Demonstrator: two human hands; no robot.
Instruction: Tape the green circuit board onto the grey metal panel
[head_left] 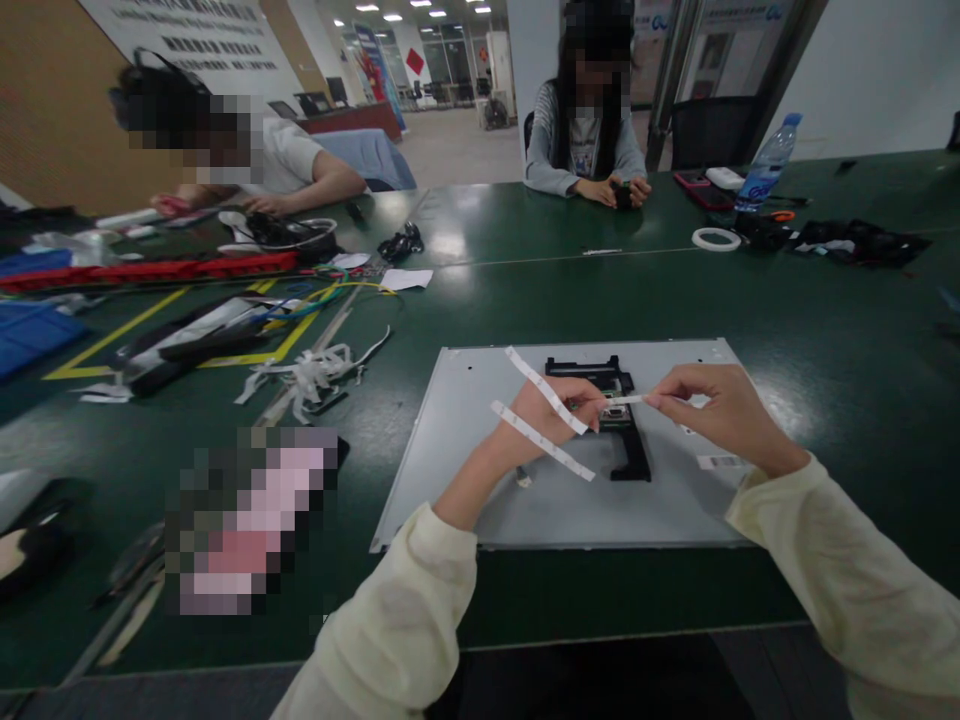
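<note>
A grey metal panel (465,440) lies flat on the green table in front of me, with a black plastic bracket (634,455) and a small circuit board on it. My left hand (551,420) hovers above the panel, its fingers pinched on white tape strips (544,390) that hang off to the left. My right hand (712,405) pinches the other end of a short white strip (626,400) stretched between both hands, just above the bracket.
Peeled white strips (307,375) and cables (315,300) litter the table to the left, beside yellow floor-tape lines. A tape roll (716,238), a water bottle (766,165) and black parts sit far right. Two other people sit at the table's far side.
</note>
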